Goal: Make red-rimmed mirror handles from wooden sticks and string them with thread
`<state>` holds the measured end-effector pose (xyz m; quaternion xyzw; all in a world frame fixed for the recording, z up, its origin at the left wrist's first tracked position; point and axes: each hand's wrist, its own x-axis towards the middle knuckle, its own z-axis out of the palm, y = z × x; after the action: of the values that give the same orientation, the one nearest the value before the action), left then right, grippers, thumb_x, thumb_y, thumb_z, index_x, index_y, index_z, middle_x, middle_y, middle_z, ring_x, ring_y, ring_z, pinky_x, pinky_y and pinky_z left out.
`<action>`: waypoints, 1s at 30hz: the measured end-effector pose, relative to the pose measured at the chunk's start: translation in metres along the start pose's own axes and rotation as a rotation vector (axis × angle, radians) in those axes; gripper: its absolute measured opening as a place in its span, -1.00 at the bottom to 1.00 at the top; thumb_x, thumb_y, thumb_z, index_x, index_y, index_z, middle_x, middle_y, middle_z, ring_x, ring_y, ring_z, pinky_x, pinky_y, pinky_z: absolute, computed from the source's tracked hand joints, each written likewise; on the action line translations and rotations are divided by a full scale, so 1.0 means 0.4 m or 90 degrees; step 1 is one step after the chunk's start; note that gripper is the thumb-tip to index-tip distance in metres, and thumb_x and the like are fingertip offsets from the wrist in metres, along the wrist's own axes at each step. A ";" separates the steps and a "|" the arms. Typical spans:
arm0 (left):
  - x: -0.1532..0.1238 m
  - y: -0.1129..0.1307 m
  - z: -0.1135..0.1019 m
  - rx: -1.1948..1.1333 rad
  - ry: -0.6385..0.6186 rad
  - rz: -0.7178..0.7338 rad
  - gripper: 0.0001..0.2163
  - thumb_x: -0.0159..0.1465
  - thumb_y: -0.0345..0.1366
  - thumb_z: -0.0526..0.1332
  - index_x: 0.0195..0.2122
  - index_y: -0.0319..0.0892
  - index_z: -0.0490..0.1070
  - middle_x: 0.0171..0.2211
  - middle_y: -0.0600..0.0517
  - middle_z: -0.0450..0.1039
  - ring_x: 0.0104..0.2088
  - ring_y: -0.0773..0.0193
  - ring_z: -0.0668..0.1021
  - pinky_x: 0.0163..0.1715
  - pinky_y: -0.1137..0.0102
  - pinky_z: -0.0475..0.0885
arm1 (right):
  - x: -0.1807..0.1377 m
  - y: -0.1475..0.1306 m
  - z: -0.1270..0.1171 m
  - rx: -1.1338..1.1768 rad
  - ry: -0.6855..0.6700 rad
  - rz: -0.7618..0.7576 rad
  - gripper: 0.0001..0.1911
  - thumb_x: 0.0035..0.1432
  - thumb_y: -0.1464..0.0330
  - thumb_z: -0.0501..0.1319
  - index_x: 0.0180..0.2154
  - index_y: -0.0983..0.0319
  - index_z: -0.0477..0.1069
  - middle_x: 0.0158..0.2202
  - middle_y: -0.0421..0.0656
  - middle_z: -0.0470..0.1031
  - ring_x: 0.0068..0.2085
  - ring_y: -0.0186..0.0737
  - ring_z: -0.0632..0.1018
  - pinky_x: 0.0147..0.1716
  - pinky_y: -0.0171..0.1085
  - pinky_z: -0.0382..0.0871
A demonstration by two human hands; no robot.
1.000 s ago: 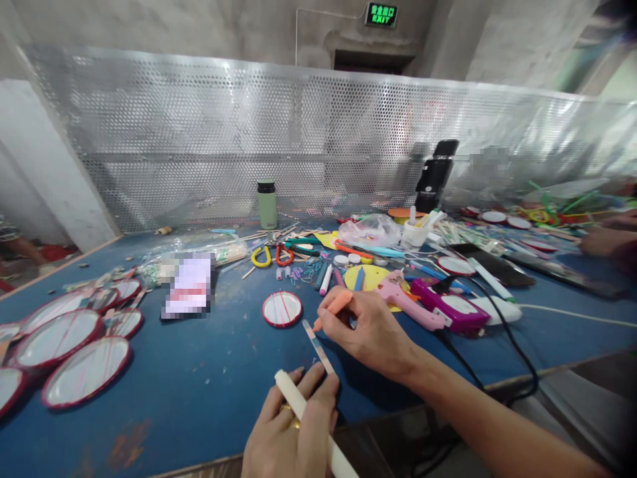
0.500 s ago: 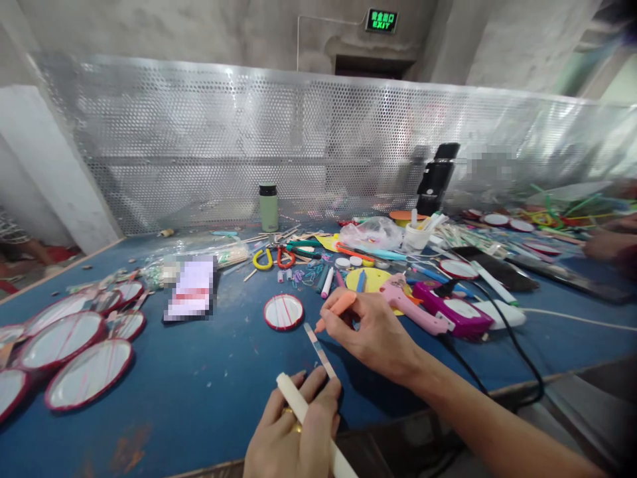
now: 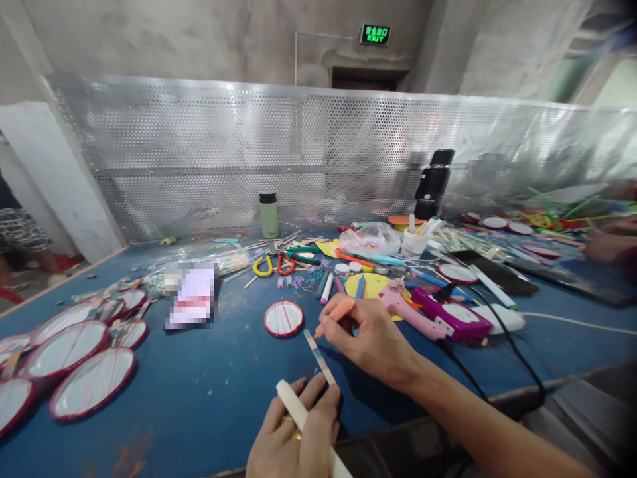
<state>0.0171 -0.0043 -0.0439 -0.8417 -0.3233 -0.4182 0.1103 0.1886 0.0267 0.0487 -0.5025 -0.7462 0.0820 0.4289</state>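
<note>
My right hand (image 3: 371, 338) grips an orange marker (image 3: 334, 315), its tip pointing down at the far end of a flat craft stick (image 3: 318, 355) with coloured bands. My left hand (image 3: 293, 435) sits at the table's near edge, pinning the near end of that stick with its fingertips and holding a long white stick (image 3: 303, 421) that runs back past the wrist. A small red-rimmed round disc (image 3: 283, 318) lies just beyond the marker tip on the blue tabletop (image 3: 209, 392).
Several larger red-rimmed discs (image 3: 89, 382) lie at the left. A pink glue gun (image 3: 405, 305) and a magenta one (image 3: 450, 318) with a black cable lie right of my hand. Pens, pliers, a green flask (image 3: 269, 214) and a perforated metal screen stand behind. Another person's hand (image 3: 604, 244) rests far right.
The view has tilted slightly so everything sits a little lower. My hands, the marker and the sticks keep nearly the same pose.
</note>
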 end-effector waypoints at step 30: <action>-0.012 -0.024 0.033 0.023 0.037 0.045 -0.71 0.35 -0.50 0.05 -0.02 -0.09 0.43 -0.11 0.08 0.62 -0.12 0.28 0.64 -0.13 0.48 0.56 | -0.009 0.007 0.003 0.043 0.000 -0.031 -0.85 0.15 0.47 0.15 -0.45 0.22 0.42 -0.44 -0.23 0.56 -0.45 -0.35 0.52 -0.48 -0.38 0.33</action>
<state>0.0172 0.0070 -0.0569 -0.8380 -0.2974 -0.4324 0.1497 0.1902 0.0254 0.0442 -0.4695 -0.7550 0.0966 0.4475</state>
